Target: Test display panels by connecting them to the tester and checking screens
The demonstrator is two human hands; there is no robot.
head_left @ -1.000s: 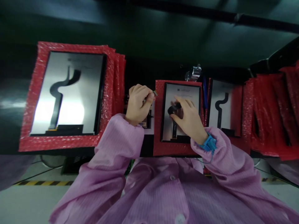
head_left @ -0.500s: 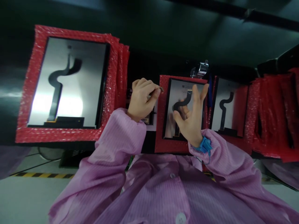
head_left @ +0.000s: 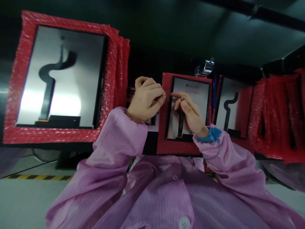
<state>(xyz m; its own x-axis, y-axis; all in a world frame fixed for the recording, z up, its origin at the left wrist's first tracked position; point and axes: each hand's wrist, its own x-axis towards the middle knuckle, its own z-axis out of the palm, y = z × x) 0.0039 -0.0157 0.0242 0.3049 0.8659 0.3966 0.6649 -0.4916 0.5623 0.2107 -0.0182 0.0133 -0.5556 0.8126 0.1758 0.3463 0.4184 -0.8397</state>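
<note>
My left hand (head_left: pixel 149 100) is closed in a pinch, left of the middle display panel. At its fingertips shows a small gold-coloured piece (head_left: pixel 167 98), too small to identify. Over the panel (head_left: pixel 199 89) my right hand (head_left: pixel 190 113) has its fingers bent around the black ribbon cable (head_left: pixel 181 124), its index finger reaching toward the left fingertips. The cable's lower part runs down to the panel's bottom edge; its upper part is hidden by my right hand. This silvery panel lies on a red sheet (head_left: pixel 173 149). A blue band (head_left: pixel 211 135) circles my right wrist.
A larger-looking panel (head_left: pixel 69 89) lies on red bubble wrap (head_left: pixel 57 136) at left. To the right are another panel (head_left: pixel 227 95) and stacked red bubble bags (head_left: pixel 281 117). A metal tally counter (head_left: pixel 206 67) and a blue pen-like object (head_left: pixel 214 92) stand near the middle panel.
My right hand has gone from spread fingers to bent ones, its fingertips moving left toward my left hand. The cable's upper end has left its place on the panel. The view has shifted slightly.
</note>
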